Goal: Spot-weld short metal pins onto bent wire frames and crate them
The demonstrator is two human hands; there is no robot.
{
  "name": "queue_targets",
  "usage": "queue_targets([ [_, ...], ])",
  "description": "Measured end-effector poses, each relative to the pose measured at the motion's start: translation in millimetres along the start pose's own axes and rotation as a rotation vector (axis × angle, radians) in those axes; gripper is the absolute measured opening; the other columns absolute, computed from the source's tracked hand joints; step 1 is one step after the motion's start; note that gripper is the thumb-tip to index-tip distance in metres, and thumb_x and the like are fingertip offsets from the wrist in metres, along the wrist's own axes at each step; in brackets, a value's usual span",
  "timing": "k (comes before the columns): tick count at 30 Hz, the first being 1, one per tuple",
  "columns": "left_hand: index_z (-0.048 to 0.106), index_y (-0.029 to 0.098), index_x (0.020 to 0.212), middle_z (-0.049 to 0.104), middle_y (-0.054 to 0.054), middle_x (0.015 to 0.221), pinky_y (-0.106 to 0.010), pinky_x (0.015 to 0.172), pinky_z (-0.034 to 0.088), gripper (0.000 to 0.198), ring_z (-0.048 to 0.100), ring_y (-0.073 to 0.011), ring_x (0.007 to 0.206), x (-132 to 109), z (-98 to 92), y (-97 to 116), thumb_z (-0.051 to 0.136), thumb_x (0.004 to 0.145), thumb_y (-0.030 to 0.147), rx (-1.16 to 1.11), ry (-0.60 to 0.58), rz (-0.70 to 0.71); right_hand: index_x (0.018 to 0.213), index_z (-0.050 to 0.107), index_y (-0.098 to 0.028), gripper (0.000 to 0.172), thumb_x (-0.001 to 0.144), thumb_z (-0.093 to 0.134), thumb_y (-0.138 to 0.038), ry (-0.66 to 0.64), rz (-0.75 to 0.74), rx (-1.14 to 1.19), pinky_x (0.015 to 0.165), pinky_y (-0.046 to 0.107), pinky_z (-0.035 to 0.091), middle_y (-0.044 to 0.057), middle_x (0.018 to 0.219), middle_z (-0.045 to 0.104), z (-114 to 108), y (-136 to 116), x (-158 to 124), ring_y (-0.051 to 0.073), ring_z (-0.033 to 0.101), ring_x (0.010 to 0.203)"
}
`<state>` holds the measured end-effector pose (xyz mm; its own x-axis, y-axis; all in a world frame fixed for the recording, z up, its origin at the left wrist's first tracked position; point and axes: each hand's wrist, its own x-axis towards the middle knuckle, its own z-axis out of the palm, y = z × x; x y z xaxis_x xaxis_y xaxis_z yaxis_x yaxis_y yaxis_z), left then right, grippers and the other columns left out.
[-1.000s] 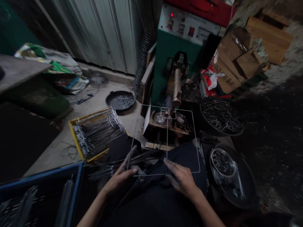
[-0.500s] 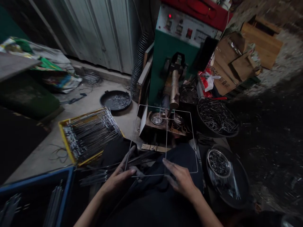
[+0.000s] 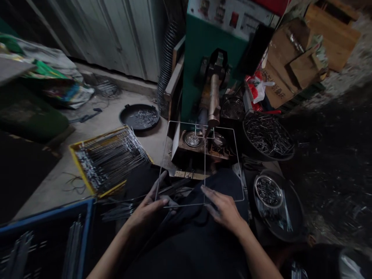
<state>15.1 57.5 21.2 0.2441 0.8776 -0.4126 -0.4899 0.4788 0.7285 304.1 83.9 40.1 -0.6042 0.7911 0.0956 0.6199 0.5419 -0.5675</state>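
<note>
A thin wire frame, a large rectangle with a middle rod and a small rectangle at its far side, is held over my lap. My left hand grips its near left corner, thumb on the near wire. My right hand pinches the middle rod close to where it meets the near wire. The small far rectangle lies at the electrodes of a green spot welder, under the copper-coloured upper arm. Whether the wire touches the electrode tips I cannot tell.
Left stand a yellow crate of wire rods, a blue crate and a black pan of small pieces. Small dishes sit under the electrodes. To the right are a basin of bent wires and a tray holding a metal bowl.
The view has tilted down slightly, so the surroundings sit higher in the picture. Both hands keep their hold on the wire frame, which stays at the electrodes.
</note>
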Motion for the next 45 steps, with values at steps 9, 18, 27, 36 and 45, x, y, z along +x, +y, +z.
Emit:
queue_targets([
  [9,0.005,0.027,0.161,0.072,-0.006,0.072,-0.034,0.064,0.055,0.1,0.069,-0.0252,0.065,2.0,1.8,-1.7,0.071,0.085,0.027,-0.028,-0.023,0.041,0.154,0.035,-0.035,0.072,0.091,0.064,-0.017,-0.002,0.094,0.036,0.104,0.035,0.054,0.002,0.146,0.057,-2.0,-6.7,-0.9,0.019,0.061,0.127],
  [18,0.003,0.029,0.161,0.074,-0.005,0.077,-0.033,0.064,0.059,0.103,0.072,-0.0237,0.066,41.4,-5.7,20.0,0.071,0.084,0.019,0.021,-0.06,0.104,0.149,0.046,-0.032,0.059,0.094,0.066,-0.03,0.143,0.085,-0.023,0.103,0.031,0.052,0.003,0.139,0.063,-0.3,24.0,31.2,0.019,0.063,0.123],
  [27,0.02,0.021,0.159,0.073,-0.001,0.069,-0.035,0.066,0.064,0.097,0.073,-0.0211,0.064,170.1,-21.4,93.3,0.071,0.078,0.007,-0.047,-0.21,0.315,0.133,0.062,-0.028,0.055,0.082,0.077,-0.04,0.244,0.199,-0.219,0.089,0.036,0.054,0.007,0.117,0.074,-62.7,77.1,158.3,0.027,0.07,0.107],
  [36,0.004,0.028,0.16,0.076,-0.001,0.077,-0.035,0.07,0.063,0.104,0.075,-0.0216,0.073,204.8,-22.8,117.5,0.067,0.081,0.006,-0.04,-0.264,0.326,0.125,0.065,-0.021,0.044,0.084,0.074,-0.035,0.297,0.172,-0.219,0.075,0.028,0.048,0.007,0.097,0.074,-77.4,105.4,189.9,0.023,0.069,0.086],
  [45,0.004,0.026,0.16,0.075,-0.003,0.073,-0.034,0.067,0.063,0.1,0.075,-0.022,0.071,217.1,-26.6,120.0,0.067,0.084,0.009,0.003,-0.293,0.353,0.126,0.064,-0.022,0.053,0.08,0.079,-0.041,0.3,0.159,-0.128,0.079,0.031,0.051,0.008,0.104,0.075,-80.5,108.7,195.7,0.024,0.069,0.091],
])
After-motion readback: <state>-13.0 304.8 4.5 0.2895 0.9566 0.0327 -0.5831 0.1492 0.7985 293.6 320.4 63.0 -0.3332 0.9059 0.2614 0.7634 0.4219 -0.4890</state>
